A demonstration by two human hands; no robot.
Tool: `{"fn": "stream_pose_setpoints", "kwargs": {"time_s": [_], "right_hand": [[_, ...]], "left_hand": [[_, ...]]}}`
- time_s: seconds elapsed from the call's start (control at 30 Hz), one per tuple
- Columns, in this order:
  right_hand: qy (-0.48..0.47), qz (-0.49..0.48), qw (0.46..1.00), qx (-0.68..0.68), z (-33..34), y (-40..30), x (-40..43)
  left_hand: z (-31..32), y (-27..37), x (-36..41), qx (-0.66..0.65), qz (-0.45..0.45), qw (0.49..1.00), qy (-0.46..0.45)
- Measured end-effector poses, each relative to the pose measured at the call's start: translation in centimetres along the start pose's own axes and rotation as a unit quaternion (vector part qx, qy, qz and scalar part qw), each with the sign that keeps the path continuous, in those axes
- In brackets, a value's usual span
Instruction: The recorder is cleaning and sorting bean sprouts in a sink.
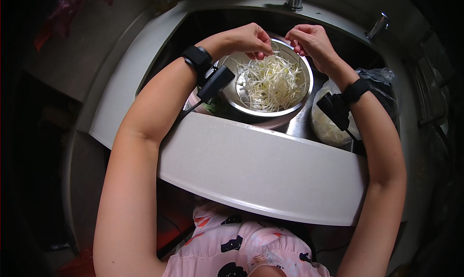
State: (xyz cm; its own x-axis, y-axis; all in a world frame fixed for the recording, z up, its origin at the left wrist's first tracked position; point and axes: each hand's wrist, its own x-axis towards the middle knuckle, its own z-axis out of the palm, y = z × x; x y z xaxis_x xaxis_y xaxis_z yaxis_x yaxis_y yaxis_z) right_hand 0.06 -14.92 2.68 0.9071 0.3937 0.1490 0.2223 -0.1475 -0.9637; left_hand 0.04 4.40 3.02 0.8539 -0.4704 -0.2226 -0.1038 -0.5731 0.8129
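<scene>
My left hand (255,41) is above the far left part of a stainless steel bowl (309,84), thumb and fingers pinched on a thin pale bean sprout (275,46). Over the bowl's far right rim is my right hand (308,41), its thumb and forefinger pressed together. Whether anything is between those right fingertips is too small to tell. A tangled heap of white bean sprouts (272,83) with yellowish heads lies inside the bowl. Beneath the bowl, a pinkish basin (279,122) shows at the edge.
The bowl and basin stand in a metal sink (301,126). A clear plastic bag (326,121) of pale sprouts sits at right. Green leaves (214,106) show at left. A faucet (295,1) and a smaller spout (377,26) rise behind; the pale counter edge (261,164) runs in front.
</scene>
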Motion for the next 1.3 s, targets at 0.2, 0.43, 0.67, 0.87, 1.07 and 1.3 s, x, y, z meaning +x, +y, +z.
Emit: {"fn": "stream_pose_setpoints", "kwargs": {"time_s": [0.2, 0.43, 0.67, 0.87, 1.07, 1.3], "right_hand": [[-0.017, 0.076, 0.987, 0.139, -0.7, 0.0, -0.1], [-0.109, 0.100, 0.962, 0.230, -0.9, -0.1, 0.0], [-0.068, 0.107, 0.975, 0.182, -0.5, 0.3, -0.1], [-0.068, 0.115, 0.978, 0.162, 0.1, 0.1, -0.4], [-0.070, 0.113, 0.982, 0.134, 0.3, -0.2, -0.6], [-0.068, 0.120, 0.982, 0.129, 0.2, 0.2, -0.4]], "left_hand": [[-0.3, -0.1, -1.3, 0.247, -0.155, 0.955, -0.057], [-0.6, -1.7, -0.6, 0.311, -0.147, 0.937, -0.059], [1.2, -2.2, -0.2, 0.284, -0.141, 0.942, -0.107], [1.6, -4.2, 0.7, 0.261, -0.110, 0.951, -0.123], [1.1, -4.3, 0.8, 0.241, -0.102, 0.959, -0.109], [2.2, -3.9, 0.7, 0.229, -0.137, 0.950, -0.163]]}}
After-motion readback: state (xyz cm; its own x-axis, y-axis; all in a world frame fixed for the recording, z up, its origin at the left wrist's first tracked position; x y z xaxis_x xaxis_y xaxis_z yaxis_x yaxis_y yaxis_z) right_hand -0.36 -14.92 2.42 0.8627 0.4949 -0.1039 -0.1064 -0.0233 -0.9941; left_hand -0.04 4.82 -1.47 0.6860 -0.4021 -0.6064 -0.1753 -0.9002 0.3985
